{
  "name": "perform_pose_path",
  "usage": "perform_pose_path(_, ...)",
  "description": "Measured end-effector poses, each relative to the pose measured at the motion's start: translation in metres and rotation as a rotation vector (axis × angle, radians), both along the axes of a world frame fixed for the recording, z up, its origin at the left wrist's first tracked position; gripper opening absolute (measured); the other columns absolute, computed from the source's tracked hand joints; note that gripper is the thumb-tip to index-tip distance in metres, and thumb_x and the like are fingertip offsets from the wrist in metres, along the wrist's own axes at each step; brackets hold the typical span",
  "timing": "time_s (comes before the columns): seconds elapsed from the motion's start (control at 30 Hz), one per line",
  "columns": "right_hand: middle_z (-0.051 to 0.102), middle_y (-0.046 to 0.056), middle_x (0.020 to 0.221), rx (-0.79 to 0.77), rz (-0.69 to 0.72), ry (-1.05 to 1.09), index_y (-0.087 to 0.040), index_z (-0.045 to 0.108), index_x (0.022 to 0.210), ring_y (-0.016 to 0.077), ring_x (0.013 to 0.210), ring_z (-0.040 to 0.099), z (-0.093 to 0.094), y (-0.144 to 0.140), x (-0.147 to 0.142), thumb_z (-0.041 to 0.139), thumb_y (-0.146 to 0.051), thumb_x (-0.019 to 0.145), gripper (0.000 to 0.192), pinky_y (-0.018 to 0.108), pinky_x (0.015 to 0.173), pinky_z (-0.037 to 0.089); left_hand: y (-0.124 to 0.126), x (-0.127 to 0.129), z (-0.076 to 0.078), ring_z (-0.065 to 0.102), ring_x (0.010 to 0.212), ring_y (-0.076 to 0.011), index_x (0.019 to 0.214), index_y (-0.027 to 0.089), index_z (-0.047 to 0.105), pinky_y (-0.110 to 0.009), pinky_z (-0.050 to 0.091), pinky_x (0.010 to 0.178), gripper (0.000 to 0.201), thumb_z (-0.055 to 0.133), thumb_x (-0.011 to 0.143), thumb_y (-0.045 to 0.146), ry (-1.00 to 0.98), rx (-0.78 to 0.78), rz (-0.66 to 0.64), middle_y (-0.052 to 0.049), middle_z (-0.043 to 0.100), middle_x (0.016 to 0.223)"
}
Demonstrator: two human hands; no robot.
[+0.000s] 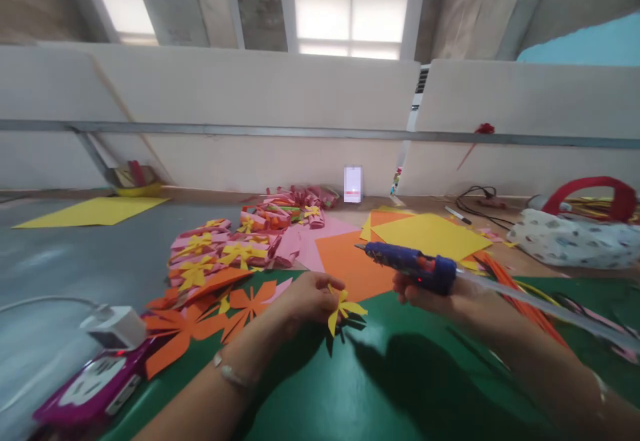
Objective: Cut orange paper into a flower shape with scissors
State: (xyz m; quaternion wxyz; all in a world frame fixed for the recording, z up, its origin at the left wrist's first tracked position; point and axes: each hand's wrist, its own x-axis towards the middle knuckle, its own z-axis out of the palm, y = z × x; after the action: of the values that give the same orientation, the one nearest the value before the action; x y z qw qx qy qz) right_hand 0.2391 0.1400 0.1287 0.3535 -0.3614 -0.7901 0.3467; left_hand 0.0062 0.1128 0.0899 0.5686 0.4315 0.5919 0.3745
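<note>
Forearms fill the bottom of frame, both reaching over the green sheet (400, 387) on the table. Left hand (305, 297) is closed in a pinch on a small yellow paper flower (344, 309), held just above the green, petals splayed toward the right. Right hand (435, 294) is wrapped tight round a blue glue gun (415, 264), nozzle pointing left and stopping short of the flower, with a clear glue stick (550, 307) trailing out the back to the right

Judgement on doing this well: keep the nozzle low and aimed at the flower's centre, not the petals, fingertips pinching off to one side of the hot tip; small dab, hold steady over the green so drips land there

Room: open green between and below the hands, that's the free working zone. Left is crowded: orange paper flowers (200, 324) touching the green's edge, pink and yellow finished pile (225, 251) behind, phone (90, 387) and white charger (117, 324) near the left forearm. Right side has loose orange strips (520, 294) under the glue stick, so swinging the gun's tail risks snagging. Orange and yellow sheets (425, 234) lie just beyond the nozzle
</note>
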Motion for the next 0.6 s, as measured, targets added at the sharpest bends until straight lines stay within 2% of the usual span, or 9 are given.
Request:
perform_pose_path(0.13,0.067,0.004,0.07,-0.085,0.004,-0.044,-0.022,0.064,0.076,0.0207,0.069,0.064,-0.039,0.011,-0.003,0.056,-0.043,0.083,0.024,0.032,0.063,0.052,0.009,-0.006,-0.003,0.064,0.058,-0.0145,0.098,0.007,0.056,-0.024,0.045,0.056,0.044,0.056,0.055,0.0,-0.042,-0.061,0.011,0.0,0.06,0.062)
perform_pose_path(0.23,0.064,0.004,0.065,-0.11,-0.103,-0.009,-0.021,0.063,0.075,0.0186,0.061,0.061,-0.052,0.033,0.005,0.057,-0.046,0.081,0.027,0.03,0.058,0.05,0.008,-0.008,-0.003,0.065,0.068,-0.0152,0.1,0.008,0.054,-0.024,0.048,0.061,0.049,0.054,0.052,-0.002,-0.091,-0.1,0.007,-0.006,0.065,0.079)
perform_pose_path(0.3,0.06,0.002,0.058,-0.1,-0.222,-0.029,-0.02,0.061,0.069,0.0163,0.052,0.055,-0.047,0.057,0.014,0.064,-0.047,0.073,0.028,0.028,0.05,0.046,0.006,-0.009,-0.003,0.065,0.072,-0.0164,0.102,0.008,0.053,-0.024,0.048,0.061,0.051,0.055,0.053,-0.002,-0.121,-0.1,-0.006,-0.009,0.065,0.088)
perform_pose_path(0.37,0.058,0.001,0.056,-0.064,-0.323,-0.026,-0.02,0.06,0.065,0.0149,0.05,0.052,-0.032,0.082,0.023,0.07,-0.046,0.065,0.029,0.027,0.046,0.042,0.005,-0.01,-0.003,0.065,0.075,-0.018,0.104,0.008,0.052,-0.026,0.049,0.063,0.053,0.056,0.053,-0.002,-0.137,-0.078,-0.021,-0.011,0.065,0.093)
perform_pose_path(0.43,0.058,0.002,0.058,-0.03,-0.4,0.0,-0.019,0.059,0.067,0.0132,0.049,0.05,-0.013,0.097,0.025,0.068,-0.048,0.067,0.031,0.024,0.043,0.038,0.005,-0.01,-0.004,0.065,0.076,-0.019,0.105,0.009,0.052,-0.027,0.049,0.065,0.054,0.056,0.053,-0.003,-0.129,-0.049,-0.027,-0.011,0.065,0.093)
perform_pose_path(0.53,0.06,0.004,0.063,-0.025,-0.409,0.03,-0.018,0.06,0.072,0.0121,0.05,0.051,0.005,0.091,0.015,0.059,-0.054,0.074,0.036,0.022,0.04,0.035,0.004,-0.009,-0.004,0.064,0.073,-0.0181,0.104,0.011,0.053,-0.026,0.049,0.063,0.056,0.055,0.051,-0.004,-0.104,-0.031,-0.019,-0.008,0.065,0.091)
perform_pose_path(0.6,0.064,0.005,0.069,-0.03,-0.362,0.015,-0.019,0.063,0.078,0.0137,0.055,0.055,0.005,0.07,0.001,0.06,-0.054,0.074,0.035,0.022,0.042,0.038,0.003,-0.008,-0.004,0.064,0.069,-0.0169,0.105,0.013,0.052,-0.025,0.048,0.06,0.058,0.055,0.05,-0.004,-0.102,-0.038,-0.014,-0.007,0.065,0.091)
